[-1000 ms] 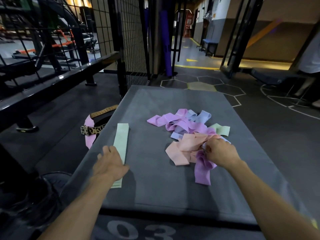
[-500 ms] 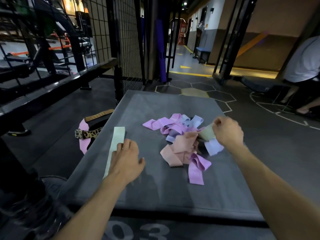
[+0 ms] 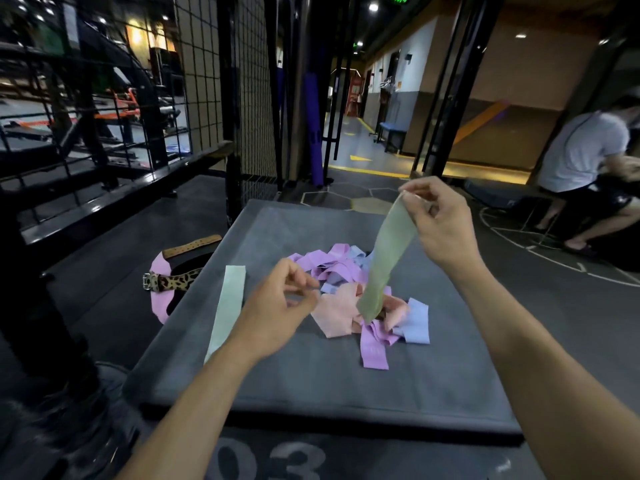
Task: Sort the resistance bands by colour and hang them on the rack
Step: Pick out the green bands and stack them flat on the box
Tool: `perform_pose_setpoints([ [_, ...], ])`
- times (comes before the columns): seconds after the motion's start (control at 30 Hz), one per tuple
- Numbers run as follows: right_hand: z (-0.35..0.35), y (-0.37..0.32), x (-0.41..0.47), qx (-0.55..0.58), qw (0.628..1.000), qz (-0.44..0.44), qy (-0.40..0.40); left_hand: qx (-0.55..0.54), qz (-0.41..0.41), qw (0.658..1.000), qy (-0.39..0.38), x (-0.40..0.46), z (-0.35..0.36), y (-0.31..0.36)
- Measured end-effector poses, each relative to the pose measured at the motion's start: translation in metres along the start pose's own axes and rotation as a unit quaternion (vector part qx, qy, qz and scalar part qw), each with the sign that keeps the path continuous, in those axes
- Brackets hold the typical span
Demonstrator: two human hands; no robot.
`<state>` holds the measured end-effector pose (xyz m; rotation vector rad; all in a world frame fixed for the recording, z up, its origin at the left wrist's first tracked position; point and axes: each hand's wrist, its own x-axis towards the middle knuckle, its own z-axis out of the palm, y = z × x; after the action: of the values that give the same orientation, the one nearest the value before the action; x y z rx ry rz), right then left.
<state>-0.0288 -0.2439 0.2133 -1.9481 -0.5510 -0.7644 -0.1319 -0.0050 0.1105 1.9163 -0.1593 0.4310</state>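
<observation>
Green band lifted clear of the pile

Your right hand (image 3: 440, 220) pinches 1 green band (image 3: 384, 258) by its top end; its lower end hangs in the mixed pile (image 3: 360, 299) on the surface (image 3: 311, 382). Your left hand (image 3: 277, 306) hovers, fingers loosely curled, holding nothing. Risk: the trailing end may snag and drag neighbouring bands off the pile.
</observation>
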Motion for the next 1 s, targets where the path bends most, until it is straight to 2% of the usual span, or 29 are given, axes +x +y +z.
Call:
perform_pose_setpoints([
  [0.07, 0.006, -0.017, -0.006, 0.08, 0.997, 0.007, -0.007, -0.086, -0.015, 0.996, -0.015, -0.01, 0.001, 0.0],
  [0.13, 0.015, -0.033, -0.017, 0.134, 0.991, 0.001, -0.019, -0.086, -0.021, 0.995, -0.049, -0.016, -0.001, -0.007],
  [0.2, 0.029, -0.046, -0.029, 0.167, 0.985, -0.005, -0.042, -0.081, -0.038, 0.991, -0.101, -0.017, -0.006, -0.012],
  [0.33, 0.06, -0.055, -0.047, 0.19, 0.979, -0.009, -0.076, -0.16, -0.107, 0.962, -0.196, -0.016, -0.019, -0.021],
  [0.47, 0.076, -0.051, -0.053, 0.228, 0.973, 0.029, -0.035, -0.127, -0.177, 0.932, -0.29, -0.019, -0.031, -0.041],
  [0.57, 0.081, -0.045, -0.056, 0.283, 0.956, 0.074, 0.004, -0.065, -0.219, 0.92, -0.318, -0.019, -0.044, -0.057],
  [0.67, 0.084, -0.034, -0.059, 0.336, 0.933, 0.127, 0.004, -0.004, -0.246, 0.927, -0.282, -0.016, -0.056, -0.076],
  [0.73, 0.086, -0.03, -0.063, 0.353, 0.922, 0.159, -0.026, -0.016, -0.269, 0.937, -0.223, -0.013, -0.056, -0.084],
  [0.8, 0.086, -0.029, -0.069, 0.408, 0.888, 0.201, -0.071, -0.03, -0.271, 0.948, -0.163, -0.008, -0.053, -0.087],
  [0.87, 0.082, -0.023, -0.075, 0.444, 0.852, 0.223, -0.163, -0.05, -0.25, 0.961, -0.104, -0.002, -0.052, -0.09],
  [0.9, 0.078, -0.016, -0.078, 0.428, 0.847, 0.215, -0.229, -0.053, -0.228, 0.97, -0.067, 0.001, -0.052, -0.091],
  [0.93, 0.074, -0.009, -0.081, 0.382, 0.848, 0.187, -0.315, -0.042, -0.195, 0.98, -0.029, 0.004, -0.053, -0.094],
  [1.0, 0.067, -0.004, -0.086, 0.274, 0.822, 0.128, -0.483, 0.013, -0.11, 0.994, 0.021, 0.007, -0.055, -0.095],
])
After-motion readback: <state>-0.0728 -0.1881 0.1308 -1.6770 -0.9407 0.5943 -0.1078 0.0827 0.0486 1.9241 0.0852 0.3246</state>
